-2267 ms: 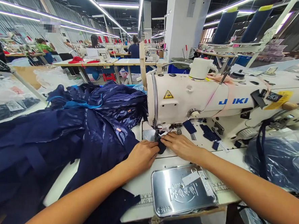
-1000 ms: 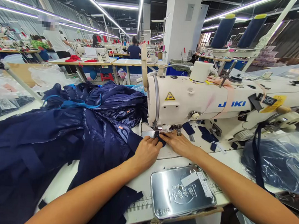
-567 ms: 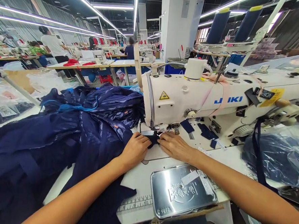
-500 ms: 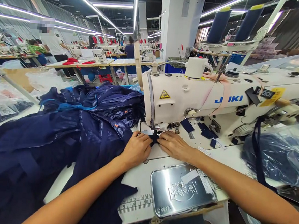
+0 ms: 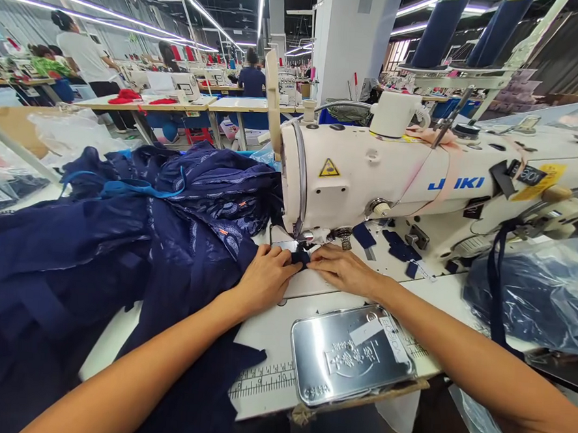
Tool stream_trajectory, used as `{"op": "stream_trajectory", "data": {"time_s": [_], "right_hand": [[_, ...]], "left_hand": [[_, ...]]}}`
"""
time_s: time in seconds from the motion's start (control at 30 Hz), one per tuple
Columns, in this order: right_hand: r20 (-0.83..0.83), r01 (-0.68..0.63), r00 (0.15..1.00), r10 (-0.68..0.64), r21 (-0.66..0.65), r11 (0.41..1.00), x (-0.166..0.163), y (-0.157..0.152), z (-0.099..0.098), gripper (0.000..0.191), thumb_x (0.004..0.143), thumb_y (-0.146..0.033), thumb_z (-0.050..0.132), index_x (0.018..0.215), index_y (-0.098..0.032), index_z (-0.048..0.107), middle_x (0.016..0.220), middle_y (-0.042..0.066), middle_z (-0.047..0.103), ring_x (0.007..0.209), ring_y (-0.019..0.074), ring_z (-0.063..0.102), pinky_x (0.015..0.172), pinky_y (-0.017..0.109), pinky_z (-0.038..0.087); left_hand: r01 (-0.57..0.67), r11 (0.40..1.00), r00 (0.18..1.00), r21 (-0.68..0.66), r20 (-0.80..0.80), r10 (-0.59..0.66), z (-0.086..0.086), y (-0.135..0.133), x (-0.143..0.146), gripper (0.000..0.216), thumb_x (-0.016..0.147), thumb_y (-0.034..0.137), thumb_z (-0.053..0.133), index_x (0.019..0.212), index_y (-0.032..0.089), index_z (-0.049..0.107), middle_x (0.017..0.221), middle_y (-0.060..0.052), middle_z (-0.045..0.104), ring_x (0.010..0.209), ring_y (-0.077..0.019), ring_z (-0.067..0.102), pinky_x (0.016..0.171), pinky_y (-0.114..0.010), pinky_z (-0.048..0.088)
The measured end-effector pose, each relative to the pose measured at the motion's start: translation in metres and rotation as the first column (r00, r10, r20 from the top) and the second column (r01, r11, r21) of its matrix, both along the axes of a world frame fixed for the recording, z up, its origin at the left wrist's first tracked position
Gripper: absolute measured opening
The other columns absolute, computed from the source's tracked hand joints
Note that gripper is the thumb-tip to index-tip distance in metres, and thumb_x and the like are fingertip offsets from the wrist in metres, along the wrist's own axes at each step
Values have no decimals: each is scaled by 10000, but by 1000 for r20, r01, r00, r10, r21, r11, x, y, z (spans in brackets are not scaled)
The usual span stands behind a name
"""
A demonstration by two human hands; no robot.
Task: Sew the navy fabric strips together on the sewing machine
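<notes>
A small navy fabric piece (image 5: 300, 258) lies under the needle area of a white sewing machine (image 5: 350, 174). My left hand (image 5: 266, 277) is closed on its left side, fingers bent and pressed down onto the cloth. From the right, my right hand (image 5: 347, 271) pinches the same cloth close to the presser foot (image 5: 307, 237). A small white bit shows by the right fingertips, too small to make out. The needle tip and the cloth under my fingers are hidden. Beside my left forearm lies a big heap of navy garments (image 5: 180, 229).
A shiny metal tin lid (image 5: 348, 370) with a white label (image 5: 395, 340) lies in front of my hands. Navy scraps (image 5: 399, 245) are scattered under the machine arm. A plastic-wrapped bundle (image 5: 534, 290) sits at right. Thread cones (image 5: 440, 30) stand above; people work behind.
The view has tilted slightly down. My right fingers have shifted a little at the presser foot, and a small white bit now shows there. Both hands remain on the navy cloth.
</notes>
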State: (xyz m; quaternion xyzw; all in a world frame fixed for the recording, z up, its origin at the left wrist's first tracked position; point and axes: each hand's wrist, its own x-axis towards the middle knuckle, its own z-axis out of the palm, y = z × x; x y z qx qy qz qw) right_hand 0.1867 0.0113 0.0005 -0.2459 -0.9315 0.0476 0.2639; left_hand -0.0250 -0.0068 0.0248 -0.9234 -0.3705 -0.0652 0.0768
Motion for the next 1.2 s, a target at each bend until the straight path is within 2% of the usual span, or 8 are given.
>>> {"op": "stream_trajectory", "data": {"time_s": [0.2,0.43,0.7,1.0,1.2], "right_hand": [[102,7,995,-23,154,988,-2,0,-2,272,901,-150,363,995,-124,617,941,101,565,863,185,519,742,346,496],[120,13,992,-35,183,983,-8,-5,1,272,900,-135,350,927,-97,618,915,111,553,874,183,520,753,315,508],[108,38,992,-61,207,978,-9,-5,-1,259,897,-133,359,901,-101,616,897,107,551,844,180,527,742,319,516],[146,65,985,-93,185,981,-13,-6,1,273,905,-149,330,913,-106,600,902,108,548,872,185,525,758,326,514],[159,80,981,-112,199,977,-15,-4,-1,237,887,-179,380,920,-100,601,933,118,557,877,200,533,765,348,512]], "left_hand": [[11,1000,1000,-6,1,-11,2,-5,2,356,767,92,471,1093,165,593,1073,-100,552,936,-246,491,796,-402,376],[33,999,999,-23,22,-32,-5,-7,-4,401,769,52,441,1142,148,550,1214,-73,544,1069,-238,492,904,-419,369],[59,997,998,-59,38,-56,-4,-1,-9,418,793,25,384,1150,167,548,1233,-65,534,1106,-232,487,933,-444,357],[41,995,997,-94,62,-35,-2,1,-6,388,799,30,408,1130,161,564,1220,-75,543,1109,-230,493,936,-446,364],[42,993,997,-114,76,-33,0,8,-7,427,758,-1,432,1125,169,568,1218,-73,545,1117,-224,495,931,-442,382]]}}
